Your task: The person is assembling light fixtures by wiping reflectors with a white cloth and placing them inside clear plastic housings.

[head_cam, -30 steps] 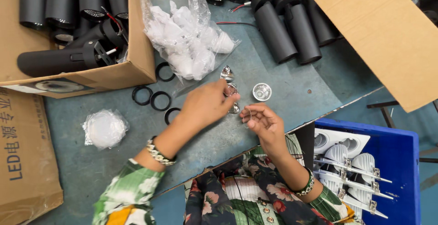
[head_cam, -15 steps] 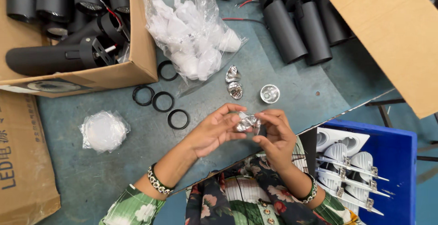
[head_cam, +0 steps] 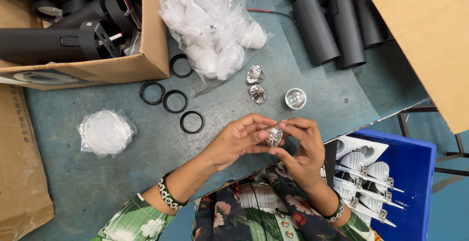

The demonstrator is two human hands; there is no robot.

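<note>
Compared with half a second ago, we find both hands in nearly the same place above the near edge of the counter (head_cam: pixel 273 82). The small clear faceted reflector (head_cam: pixel 274 135) remains between them. One second ago the hands were farther from us, next to the loose reflectors.

Left hand (head_cam: pixel 238 141): fingers curled, thumb and fingertips grasping the left side of the reflector.
Right hand (head_cam: pixel 302 145): fingers pinching the right side of the same reflector. We see the part held clear of the counter, at the near middle of the scene.

Two more clear reflectors (head_cam: pixel 256 83) and one round silver cup (head_cam: pixel 295 98) lie just beyond the hands. Four black rings (head_cam: pixel 191 121) lie to the left of these.

Packages, by place:
- Far left: an open brown cardboard box (head_cam: pixel 146 50) holding black cylindrical lamp housings.
- Far middle: a clear plastic bag (head_cam: pixel 210 26) of white wrapped parts, touching the box wall.
- Left: a small clear bag (head_cam: pixel 105 132) around a white disc, lying alone on the counter.
- Left edge: a flat brown carton (head_cam: pixel 19 172) bearing dark printed characters.
- Far right: a brown cardboard flap (head_cam: pixel 430 40), beside loose black lamp housings (head_cam: pixel 337 21).
- Near right: a blue plastic crate (head_cam: pixel 415 182) holding white fittings with metal clips.
</note>
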